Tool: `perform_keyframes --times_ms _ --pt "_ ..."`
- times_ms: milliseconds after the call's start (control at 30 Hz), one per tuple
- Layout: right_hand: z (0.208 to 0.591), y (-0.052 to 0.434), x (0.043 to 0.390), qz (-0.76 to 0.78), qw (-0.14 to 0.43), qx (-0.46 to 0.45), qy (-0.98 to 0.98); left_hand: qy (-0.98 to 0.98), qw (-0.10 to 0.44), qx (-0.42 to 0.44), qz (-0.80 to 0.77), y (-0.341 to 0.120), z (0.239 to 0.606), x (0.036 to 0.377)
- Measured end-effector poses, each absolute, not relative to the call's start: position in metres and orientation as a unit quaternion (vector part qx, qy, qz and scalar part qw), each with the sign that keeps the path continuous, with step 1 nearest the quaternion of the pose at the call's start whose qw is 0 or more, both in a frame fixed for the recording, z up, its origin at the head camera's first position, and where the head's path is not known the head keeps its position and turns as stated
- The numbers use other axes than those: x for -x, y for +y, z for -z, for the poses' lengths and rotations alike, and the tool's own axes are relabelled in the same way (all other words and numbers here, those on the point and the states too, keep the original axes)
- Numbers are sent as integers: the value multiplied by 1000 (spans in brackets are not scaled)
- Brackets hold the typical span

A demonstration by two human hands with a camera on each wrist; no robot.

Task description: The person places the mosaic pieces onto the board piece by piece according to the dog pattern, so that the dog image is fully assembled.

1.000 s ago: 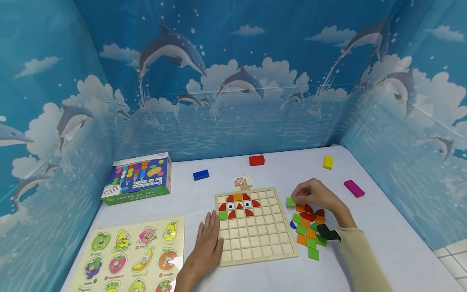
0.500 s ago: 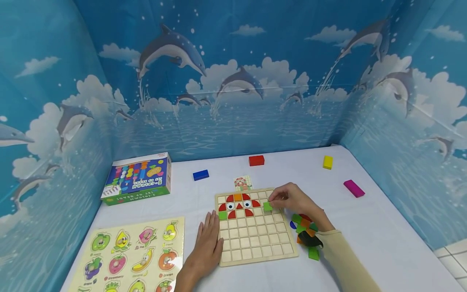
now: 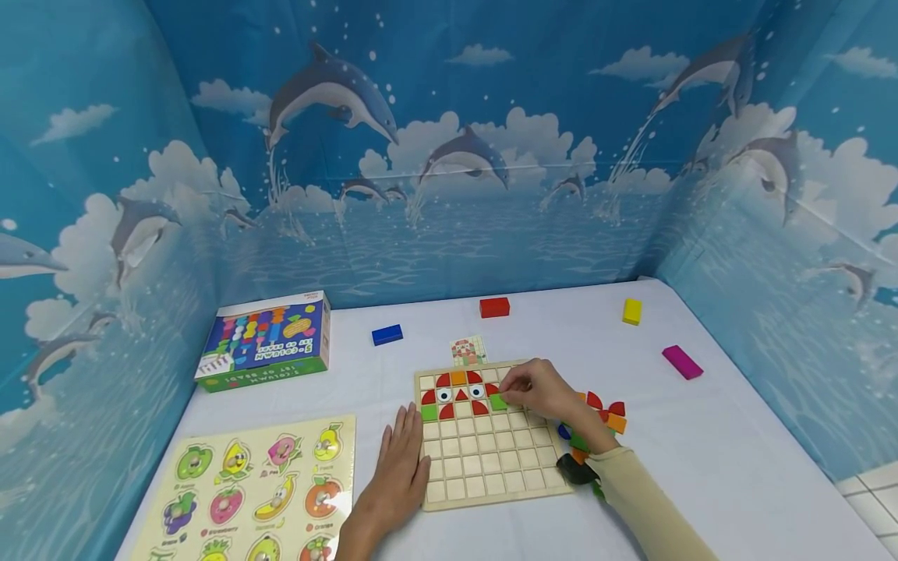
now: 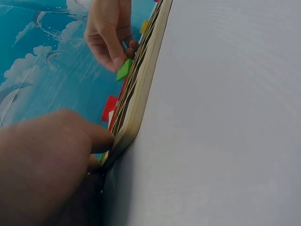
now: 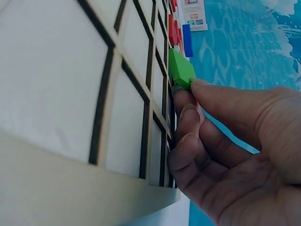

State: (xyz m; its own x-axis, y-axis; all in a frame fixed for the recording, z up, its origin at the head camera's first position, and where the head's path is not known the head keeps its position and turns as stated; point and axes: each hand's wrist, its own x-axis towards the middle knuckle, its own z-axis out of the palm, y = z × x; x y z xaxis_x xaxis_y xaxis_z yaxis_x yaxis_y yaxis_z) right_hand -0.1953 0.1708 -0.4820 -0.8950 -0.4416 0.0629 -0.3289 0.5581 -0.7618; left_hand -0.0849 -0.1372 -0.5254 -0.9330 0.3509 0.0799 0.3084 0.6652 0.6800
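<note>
Blue dolphin-print walls (image 3: pixel 449 171) enclose a white table (image 3: pixel 730 460). At the far left lie a fruit puzzle (image 3: pixel 256 491) and, behind it, a boxed bead game (image 3: pixel 266 341). The left hand (image 3: pixel 396 475) lies flat, palm down, fingers straight, its fingertips against the left edge of the wooden grid board (image 3: pixel 491 460). The right hand (image 3: pixel 543 393) reaches over the board from the right, forearm angled in, thumb and fingers pinching a green square tile (image 3: pixel 498 402) at a cell just right of the red face pattern (image 3: pixel 456 393). Loose coloured tiles (image 3: pixel 609 413) sit beside the board's right edge.
</note>
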Motion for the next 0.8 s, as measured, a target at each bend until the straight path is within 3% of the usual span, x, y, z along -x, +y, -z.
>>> perform_keyframes --times_ms 633,800 --pt "488 164 192 401 36 232 886 906 41 -181 -381 -136 517 84" --pt "484 170 194 406 52 246 879 911 57 -172 -371 -135 514 85"
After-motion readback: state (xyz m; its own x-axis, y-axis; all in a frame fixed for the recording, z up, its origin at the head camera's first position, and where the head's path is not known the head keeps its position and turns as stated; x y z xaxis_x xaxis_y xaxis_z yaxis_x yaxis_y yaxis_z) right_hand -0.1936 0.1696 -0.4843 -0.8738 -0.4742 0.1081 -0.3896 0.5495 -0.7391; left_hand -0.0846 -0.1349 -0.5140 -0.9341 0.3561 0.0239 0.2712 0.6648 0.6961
